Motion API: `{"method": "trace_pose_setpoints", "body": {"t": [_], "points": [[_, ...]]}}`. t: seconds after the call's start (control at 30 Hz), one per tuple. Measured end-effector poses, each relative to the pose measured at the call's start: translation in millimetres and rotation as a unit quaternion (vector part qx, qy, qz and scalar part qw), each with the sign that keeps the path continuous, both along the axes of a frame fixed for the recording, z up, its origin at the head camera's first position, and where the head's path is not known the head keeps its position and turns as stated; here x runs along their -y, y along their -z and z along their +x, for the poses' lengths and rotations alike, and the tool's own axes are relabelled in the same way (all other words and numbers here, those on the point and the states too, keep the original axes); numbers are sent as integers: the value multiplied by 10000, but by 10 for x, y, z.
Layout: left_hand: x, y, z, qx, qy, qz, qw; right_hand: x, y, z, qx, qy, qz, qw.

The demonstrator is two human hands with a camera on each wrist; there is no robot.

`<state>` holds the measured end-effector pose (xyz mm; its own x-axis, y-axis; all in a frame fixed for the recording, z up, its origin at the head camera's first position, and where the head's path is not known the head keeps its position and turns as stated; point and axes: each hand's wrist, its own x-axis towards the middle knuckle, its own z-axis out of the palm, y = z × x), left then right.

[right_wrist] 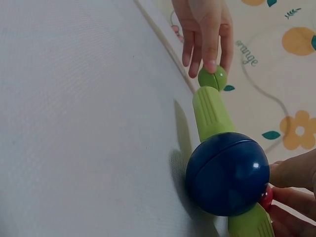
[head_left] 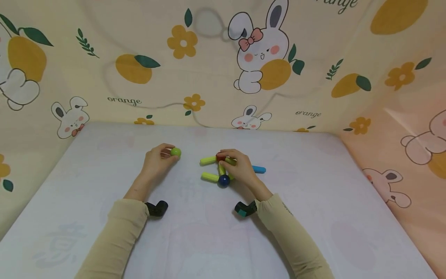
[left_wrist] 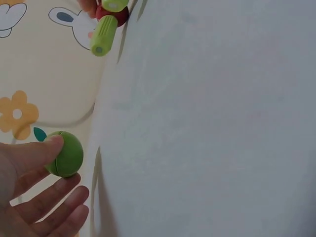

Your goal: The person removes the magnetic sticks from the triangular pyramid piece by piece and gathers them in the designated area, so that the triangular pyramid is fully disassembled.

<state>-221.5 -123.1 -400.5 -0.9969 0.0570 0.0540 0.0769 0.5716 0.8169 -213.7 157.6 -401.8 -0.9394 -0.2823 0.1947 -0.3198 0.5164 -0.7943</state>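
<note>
Two hands work over the white table, seen in the head view at the middle of the frame. At centre-left, the left hand pinches a green ball between thumb and fingertips, its other fingers loosely spread; the ball sits just above the table surface, apart from the rest. To the right of it lies a small assembly: two yellow-green sticks pointing left, a blue ball at the lower joint, a red ball at the upper joint, and a blue stick poking out on the right. The right hand rests curled over this assembly, fingers gripping it around the red ball.

To do this step well, the person would likely keep the right hand steadying the assembly while the green ball is brought squarely to the free end of a stick, so nothing pivots at the joints.

The left wrist view shows the seam across the green ball and the thumb pressed on its top, with the open end of one stick at upper left, details too small in the head view. The right wrist view shows the blue ball close up in the lower right and a stick running from it toward the distant left hand; only the head view shows the blue stick and the whole layout.
</note>
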Motion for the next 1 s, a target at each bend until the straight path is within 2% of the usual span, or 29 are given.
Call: {"method": "trace_pose_setpoints", "body": {"t": [0.17,0.6,0.87,1.0], "points": [[29,-18,-29,112,-81,56,9999,-5,0,-3,-3,3,8,10000],[81,13,-128,63,-297,-126,9995,11,5,-17,-26,10,100,9999],[111,26,-120,-85,-316,-504,9982,12,36,-28,-27,8,142,9999],[93,25,-118,-26,-291,-492,9984,6,26,-11,-13,33,133,9999]]}}
